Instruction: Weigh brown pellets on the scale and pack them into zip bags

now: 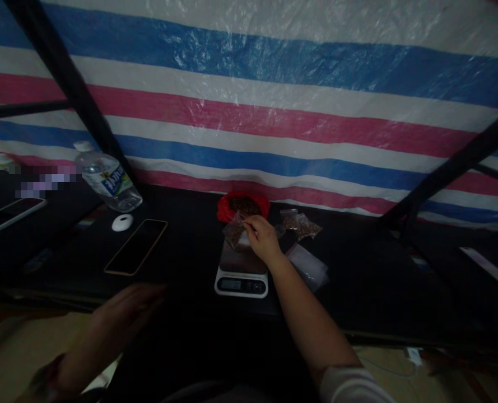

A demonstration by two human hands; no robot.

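Observation:
My right hand [262,238] reaches out over a small digital kitchen scale [241,273] and pinches a little clear plastic bag [234,230] holding brown bits, just above the scale's platform. Behind it a red bag [243,206] lies open with a heap of the same brown stuff. My left hand [125,308] hovers low at the near left above the dark table's edge, blurred, fingers stretched flat, holding nothing.
Filled small bags [301,224] and a stack of flat clear bags [308,266] lie right of the scale. A phone [136,246], a white round object [122,222] and a tilted water bottle [106,178] lie at the left. A striped tarp [274,106] hangs behind, crossed by black bars.

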